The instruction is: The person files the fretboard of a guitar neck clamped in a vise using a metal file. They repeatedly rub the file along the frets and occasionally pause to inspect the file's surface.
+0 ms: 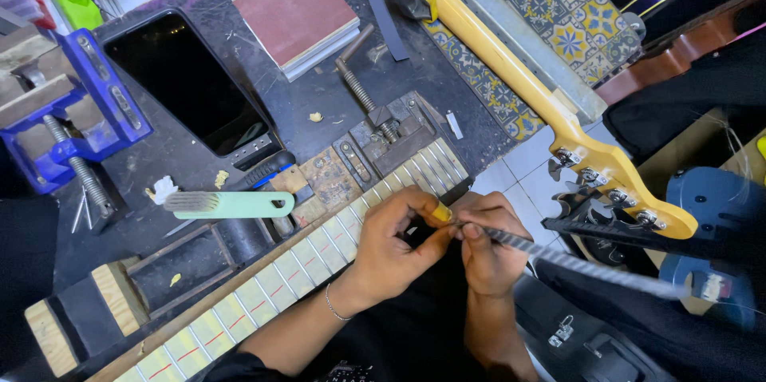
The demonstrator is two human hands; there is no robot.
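Head view: both hands [443,242] pinched on file [558,258]

Blue vise [68,102], pale green brush [231,205], yellow guitar neck [511,55], red-marked taped fretboard [303,262].

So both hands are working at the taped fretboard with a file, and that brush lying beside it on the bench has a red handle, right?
Not quite. The head view shows the brush has a pale green handle, not red. The rest holds: the left hand and right hand meet at the taped fretboard, with the file in the right hand.
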